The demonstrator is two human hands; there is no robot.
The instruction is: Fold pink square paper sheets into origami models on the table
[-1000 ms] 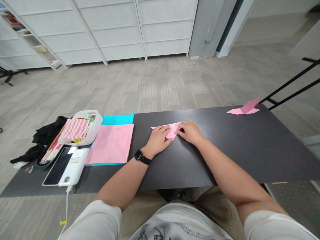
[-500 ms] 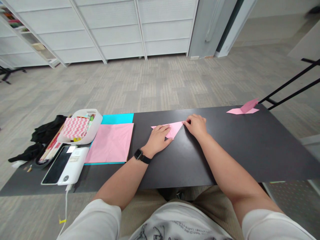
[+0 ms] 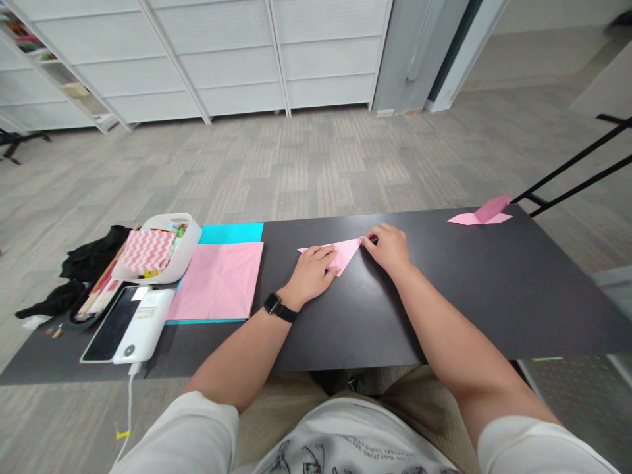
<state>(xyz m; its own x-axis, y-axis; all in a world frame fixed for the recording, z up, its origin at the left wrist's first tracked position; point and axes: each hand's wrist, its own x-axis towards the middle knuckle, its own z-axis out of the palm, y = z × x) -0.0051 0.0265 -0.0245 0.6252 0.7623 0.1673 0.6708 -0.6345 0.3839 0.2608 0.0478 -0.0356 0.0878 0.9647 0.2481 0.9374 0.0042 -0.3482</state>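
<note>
A folded piece of pink paper, roughly a triangle, lies on the dark table in front of me. My left hand rests flat across its left part, fingers stretched out and hiding some of it. At the paper's right tip, the thumb and finger of my right hand pinch the corner. A finished-looking folded pink paper shape with a raised flap stands at the table's far right.
To the left, pink paper sheets lie over a cyan sheet. Beside them are a white basket with a zigzag-patterned packet, a phone, a white power bank with a cable, and black cloth.
My left thumb has drawn in slightly over the paper's lower edge. The right hand keeps its pinch at the tip, nearly still.
</note>
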